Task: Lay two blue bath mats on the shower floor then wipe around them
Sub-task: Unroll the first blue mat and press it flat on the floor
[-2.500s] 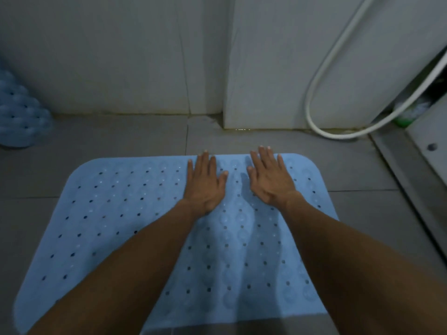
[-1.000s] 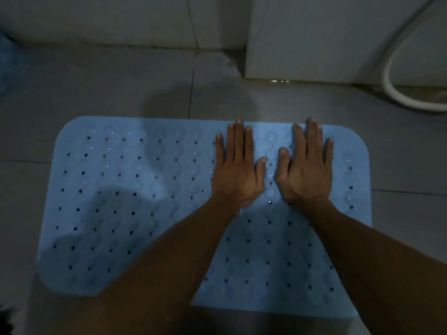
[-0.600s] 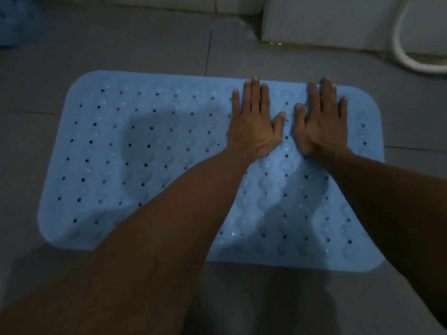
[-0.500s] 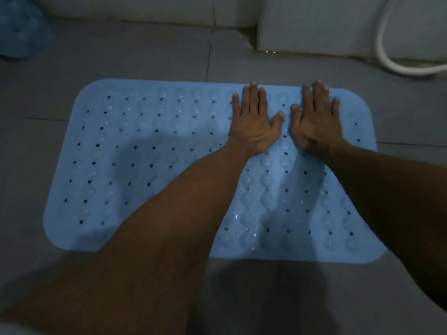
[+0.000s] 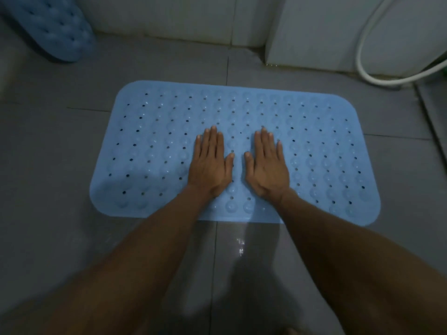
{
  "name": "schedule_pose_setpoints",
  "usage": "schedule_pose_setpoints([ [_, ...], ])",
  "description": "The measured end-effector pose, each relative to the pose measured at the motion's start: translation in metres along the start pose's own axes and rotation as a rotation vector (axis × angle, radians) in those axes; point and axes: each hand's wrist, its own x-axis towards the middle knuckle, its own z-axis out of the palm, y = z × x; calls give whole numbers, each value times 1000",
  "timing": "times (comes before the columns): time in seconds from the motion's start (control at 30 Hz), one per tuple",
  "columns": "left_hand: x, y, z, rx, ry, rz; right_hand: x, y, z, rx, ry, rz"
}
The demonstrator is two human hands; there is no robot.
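A light blue bath mat (image 5: 321, 151) with rows of small holes and round bumps lies flat on the grey tiled shower floor (image 5: 60, 146). My left hand (image 5: 211, 163) presses palm-down on the mat's middle, fingers straight and together. My right hand (image 5: 267, 165) lies flat just beside it, a narrow gap between the two thumbs. A second blue bath mat (image 5: 55, 27) leans against the wall at the far left corner, partly cut off by the frame.
White tiled walls (image 5: 169, 15) close the back. A white hose (image 5: 362, 59) loops down the wall to the floor at the right. A raised floor edge (image 5: 433, 122) runs along the right. A wet glint (image 5: 240, 247) shows on the floor in front of the mat.
Both hands have slid back from the mat's far right edge toward its middle and nearer edge. The view has pulled back, showing the whole mat and the second mat.
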Motion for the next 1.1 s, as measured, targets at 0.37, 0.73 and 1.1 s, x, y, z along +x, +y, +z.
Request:
schedule_pose_setpoints([
  [0.37, -5, 1, -3, 48, -91, -76, -5, -2, 13, -71, 38, -3],
  [0.73, -2, 1, -4, 17, -161, -97, -3, -3, 10, -63, 23, 34],
  [1.1, 3, 4, -12, 30, -281, -121, -2, -4, 7, -16, 33, 35],
])
